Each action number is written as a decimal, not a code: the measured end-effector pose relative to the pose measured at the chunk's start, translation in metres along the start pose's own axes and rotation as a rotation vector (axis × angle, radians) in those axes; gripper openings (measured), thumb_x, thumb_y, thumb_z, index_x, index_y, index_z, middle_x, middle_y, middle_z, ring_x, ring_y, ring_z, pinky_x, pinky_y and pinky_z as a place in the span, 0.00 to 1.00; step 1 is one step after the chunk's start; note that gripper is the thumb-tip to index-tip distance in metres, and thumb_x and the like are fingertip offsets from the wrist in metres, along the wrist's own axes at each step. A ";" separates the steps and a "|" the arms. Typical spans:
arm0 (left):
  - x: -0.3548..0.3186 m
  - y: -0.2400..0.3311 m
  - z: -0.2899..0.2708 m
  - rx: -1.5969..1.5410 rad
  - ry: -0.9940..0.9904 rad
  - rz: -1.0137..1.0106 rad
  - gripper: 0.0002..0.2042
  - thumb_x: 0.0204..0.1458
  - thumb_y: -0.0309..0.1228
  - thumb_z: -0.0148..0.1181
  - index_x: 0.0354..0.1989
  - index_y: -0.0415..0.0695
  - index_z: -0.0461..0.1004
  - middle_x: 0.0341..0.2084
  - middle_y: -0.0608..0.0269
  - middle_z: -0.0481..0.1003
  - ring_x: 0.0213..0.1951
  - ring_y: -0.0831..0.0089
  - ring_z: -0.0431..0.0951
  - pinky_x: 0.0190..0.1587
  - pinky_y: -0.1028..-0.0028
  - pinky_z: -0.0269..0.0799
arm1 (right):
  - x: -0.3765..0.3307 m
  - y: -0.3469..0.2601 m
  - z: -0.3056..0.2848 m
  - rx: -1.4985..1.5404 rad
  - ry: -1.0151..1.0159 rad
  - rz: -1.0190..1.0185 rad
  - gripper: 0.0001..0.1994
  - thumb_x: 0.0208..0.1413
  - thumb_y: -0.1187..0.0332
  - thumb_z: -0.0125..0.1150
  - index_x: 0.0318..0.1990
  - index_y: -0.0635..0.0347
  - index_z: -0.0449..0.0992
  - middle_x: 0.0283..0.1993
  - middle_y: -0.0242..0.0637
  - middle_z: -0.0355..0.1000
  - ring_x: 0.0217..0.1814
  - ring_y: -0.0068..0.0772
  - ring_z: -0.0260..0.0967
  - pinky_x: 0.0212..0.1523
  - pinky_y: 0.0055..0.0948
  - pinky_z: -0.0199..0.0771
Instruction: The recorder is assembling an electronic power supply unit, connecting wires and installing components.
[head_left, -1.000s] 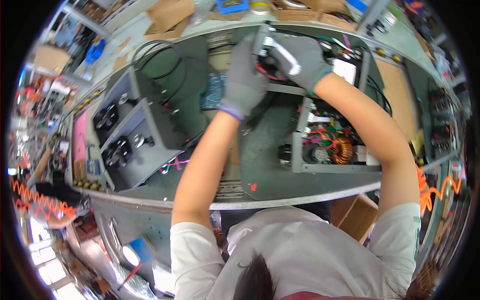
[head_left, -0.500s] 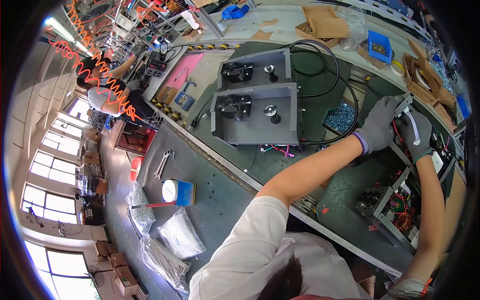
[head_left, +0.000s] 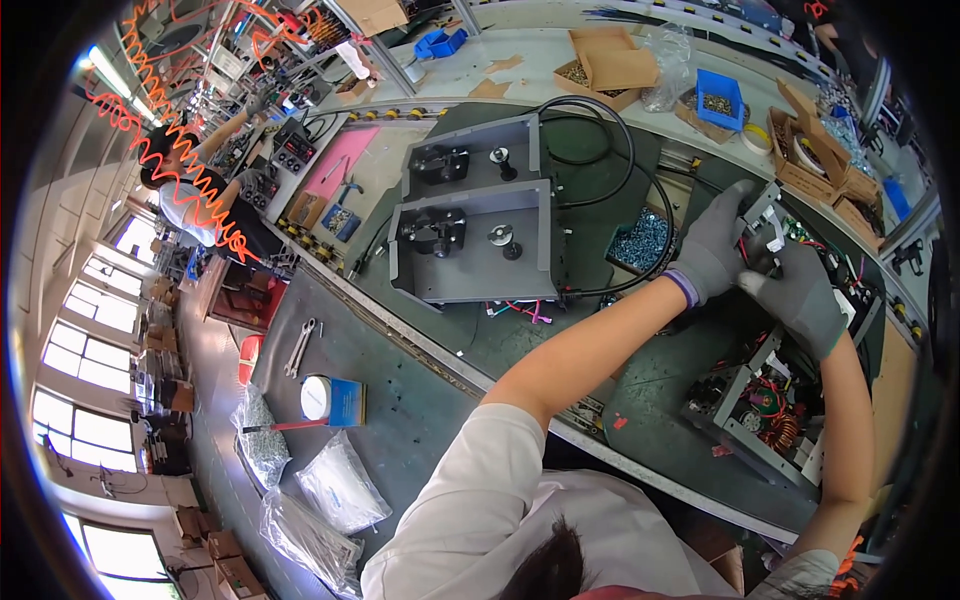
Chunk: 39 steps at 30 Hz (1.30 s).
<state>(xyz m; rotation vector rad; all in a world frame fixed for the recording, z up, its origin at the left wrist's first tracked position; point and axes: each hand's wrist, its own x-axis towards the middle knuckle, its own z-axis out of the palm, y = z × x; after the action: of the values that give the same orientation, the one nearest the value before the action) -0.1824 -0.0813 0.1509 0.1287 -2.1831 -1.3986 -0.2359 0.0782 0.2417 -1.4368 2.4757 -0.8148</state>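
Note:
Both my hands wear grey gloves and are close together at the right side of the bench. My left hand is closed on a small grey metal bracket, holding it up at its left side. Just below the bracket, my right hand has its fingers bent in beside a white piece. What lies between those fingers is hidden. Beneath my hands and right forearm stands an opened grey metal unit, with a copper-coloured coil and red wires inside. Another wired part of the equipment shows behind my right hand.
Left of my hands stand two grey metal housings with a black cable. A bin of bluish screws sits beside my left wrist. Wrenches, a white tub and plastic bags lie at left. A co-worker works far left.
The bracket has come lower and tilted. My right hand has moved from behind it to below it, turning its fingers inward. The whole view has shifted slightly.

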 end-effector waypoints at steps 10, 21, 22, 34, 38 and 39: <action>0.007 -0.016 0.016 -0.056 0.111 0.310 0.32 0.39 0.23 0.69 0.58 0.41 0.65 0.51 0.44 0.68 0.55 0.45 0.70 0.59 0.58 0.69 | 0.008 0.046 -0.033 0.432 -0.121 0.086 0.17 0.56 0.74 0.57 0.53 0.63 0.78 0.34 0.40 0.77 0.36 0.31 0.72 0.42 0.34 0.74; 0.014 -0.020 0.005 0.096 -0.025 0.283 0.23 0.55 0.47 0.68 0.48 0.40 0.76 0.64 0.37 0.63 0.62 0.49 0.71 0.59 0.60 0.70 | 0.014 0.066 -0.012 -0.055 0.156 -0.086 0.13 0.56 0.68 0.58 0.48 0.53 0.80 0.42 0.46 0.79 0.47 0.51 0.77 0.48 0.45 0.77; 0.012 -0.018 0.006 0.051 -0.035 0.262 0.23 0.55 0.47 0.68 0.48 0.40 0.77 0.64 0.38 0.63 0.63 0.49 0.70 0.60 0.59 0.70 | 0.010 0.058 -0.012 -0.175 0.180 -0.081 0.12 0.56 0.67 0.59 0.47 0.51 0.81 0.42 0.43 0.79 0.47 0.49 0.77 0.48 0.45 0.77; 0.002 -0.009 0.013 -0.017 -0.032 0.191 0.22 0.50 0.28 0.70 0.51 0.42 0.69 0.67 0.41 0.56 0.67 0.56 0.64 0.66 0.59 0.66 | 0.017 0.046 -0.009 -0.548 0.176 0.009 0.09 0.52 0.59 0.66 0.40 0.47 0.82 0.34 0.38 0.79 0.40 0.45 0.80 0.40 0.46 0.79; 0.000 -0.013 0.016 0.005 0.105 0.254 0.26 0.49 0.21 0.66 0.54 0.42 0.59 0.62 0.41 0.60 0.66 0.57 0.64 0.68 0.59 0.62 | 0.024 0.055 0.004 -0.606 0.039 0.104 0.11 0.49 0.61 0.69 0.38 0.52 0.85 0.35 0.42 0.81 0.43 0.44 0.82 0.43 0.45 0.81; 0.000 -0.013 0.016 0.011 0.136 0.252 0.28 0.49 0.19 0.65 0.55 0.42 0.55 0.60 0.42 0.62 0.66 0.58 0.64 0.69 0.59 0.61 | 0.026 0.057 0.006 -0.574 -0.009 0.117 0.11 0.48 0.62 0.69 0.39 0.53 0.85 0.35 0.42 0.81 0.43 0.44 0.82 0.43 0.45 0.81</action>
<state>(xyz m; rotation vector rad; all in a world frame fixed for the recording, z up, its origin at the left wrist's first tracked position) -0.1927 -0.0745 0.1345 -0.0455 -2.0165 -1.2016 -0.2897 0.0762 0.2093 -1.4074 2.8919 -0.0636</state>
